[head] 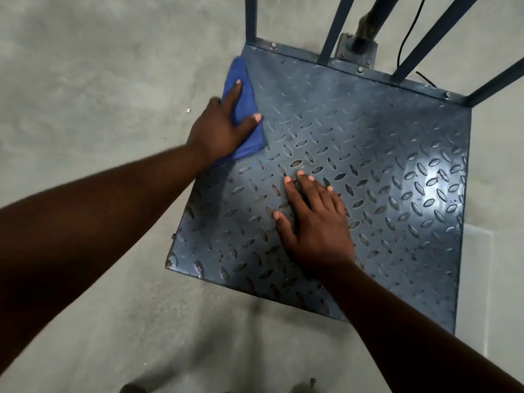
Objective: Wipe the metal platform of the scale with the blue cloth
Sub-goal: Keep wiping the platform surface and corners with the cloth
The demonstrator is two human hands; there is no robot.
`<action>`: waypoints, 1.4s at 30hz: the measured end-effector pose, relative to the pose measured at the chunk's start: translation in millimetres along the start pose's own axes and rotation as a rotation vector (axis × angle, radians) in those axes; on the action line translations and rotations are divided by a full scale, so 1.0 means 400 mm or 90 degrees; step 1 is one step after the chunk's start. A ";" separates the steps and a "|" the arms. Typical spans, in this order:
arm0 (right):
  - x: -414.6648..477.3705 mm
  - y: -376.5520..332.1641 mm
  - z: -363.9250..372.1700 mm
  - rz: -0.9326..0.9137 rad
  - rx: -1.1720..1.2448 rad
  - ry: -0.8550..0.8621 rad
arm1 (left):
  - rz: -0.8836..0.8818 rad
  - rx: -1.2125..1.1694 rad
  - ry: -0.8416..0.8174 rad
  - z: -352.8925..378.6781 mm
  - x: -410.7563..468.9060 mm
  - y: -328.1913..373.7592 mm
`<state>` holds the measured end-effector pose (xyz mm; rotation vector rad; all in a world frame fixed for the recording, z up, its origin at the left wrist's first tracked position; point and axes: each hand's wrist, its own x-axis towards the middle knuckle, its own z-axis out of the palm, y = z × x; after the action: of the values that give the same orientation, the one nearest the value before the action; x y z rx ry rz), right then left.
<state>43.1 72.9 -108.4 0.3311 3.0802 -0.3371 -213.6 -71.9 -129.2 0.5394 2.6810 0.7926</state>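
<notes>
Left hand (224, 124): fingers straight, pressing flat on the blue cloth (245, 109).
Right hand (314, 222): fingers straight and spread, resting flat on the platform, holding nothing.
Blue cloth: bunched at the platform's far left edge, partly overhanging it.
Platform (382, 171): blue-grey tread plate, glare on its right side.
Rails (334, 24): blue bars rising from the far edge.
Floor (85, 80): grey concrete.

Folded blue cloth (243, 109) lies on the checkered metal platform's (382, 177) far-left edge.
</notes>
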 end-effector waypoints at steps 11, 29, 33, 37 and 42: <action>-0.002 -0.007 -0.001 0.005 -0.007 -0.020 | -0.026 -0.037 -0.068 0.002 -0.608 -0.149; 0.001 -0.001 -0.003 0.007 0.011 -0.027 | 0.040 0.114 0.095 -0.017 0.164 0.084; 0.004 0.003 -0.001 0.008 0.009 -0.032 | 0.058 0.076 0.104 0.011 0.067 0.060; 0.004 0.007 0.001 0.005 0.012 -0.026 | 0.033 0.040 0.035 -0.007 -0.107 0.010; 0.005 0.007 0.001 0.002 0.012 -0.018 | 0.012 0.001 -0.022 -0.017 -0.497 -0.089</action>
<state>41.9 75.8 -109.4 0.3277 3.0509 -0.3680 -49.4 -188.0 -110.2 0.5736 2.6485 0.7791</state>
